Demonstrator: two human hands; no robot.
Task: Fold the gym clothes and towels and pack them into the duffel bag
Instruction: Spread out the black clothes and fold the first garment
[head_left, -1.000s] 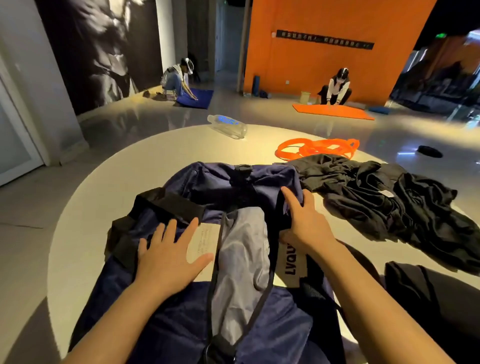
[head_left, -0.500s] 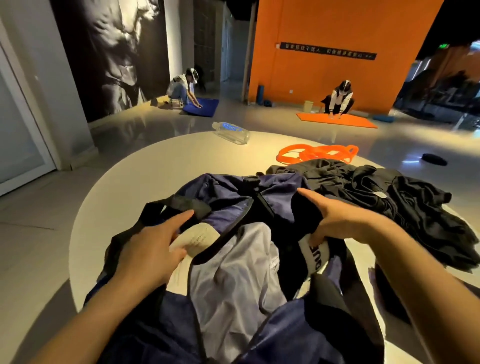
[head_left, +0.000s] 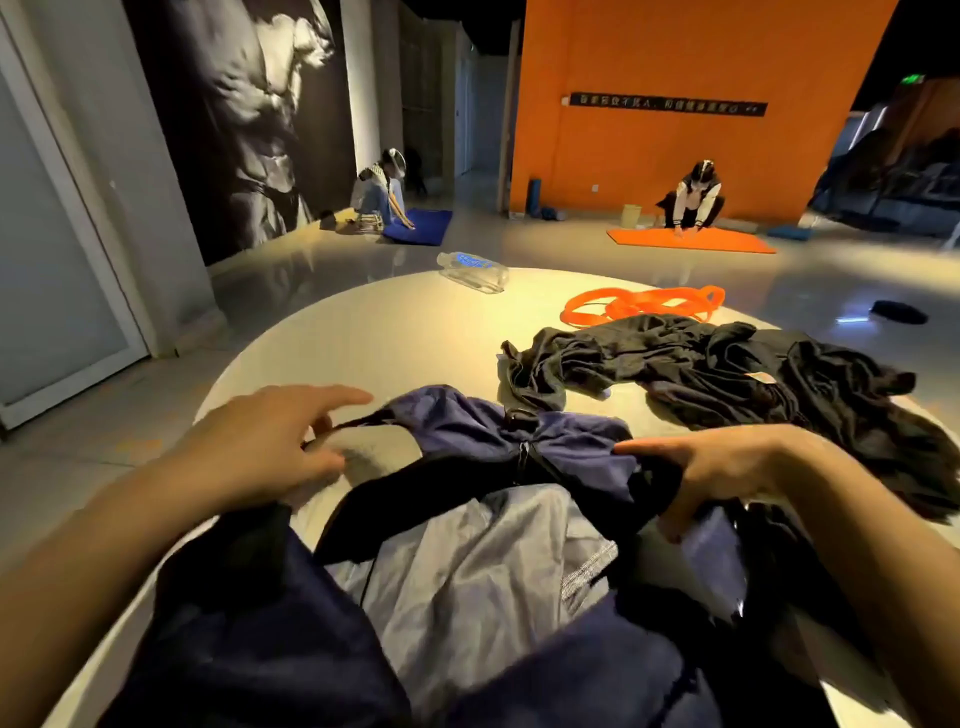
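Note:
A navy duffel bag (head_left: 561, 431) with a pale grey lining (head_left: 483, 561) lies open on the round white table (head_left: 395, 332) right in front of me. My left hand (head_left: 260, 447) pinches the black strap at the bag's left rim, index finger stretched out. My right hand (head_left: 727, 467) grips the right rim of the opening, thumb tucked under the fabric. A crumpled heap of black gym clothes (head_left: 727, 374) lies on the table beyond my right hand, apart from the bag. No towel can be told apart.
An orange resistance band (head_left: 644, 306) and a lying clear water bottle (head_left: 472, 270) sit at the table's far side. Two persons kneel on mats on the glossy floor behind, one blue (head_left: 421, 234), one orange (head_left: 691, 241). A small dark object (head_left: 898, 312) lies on the floor at right.
Both hands went from lying flat on the bag to holding its rims, and moved apart. The opening now gapes wider and shows more grey lining.

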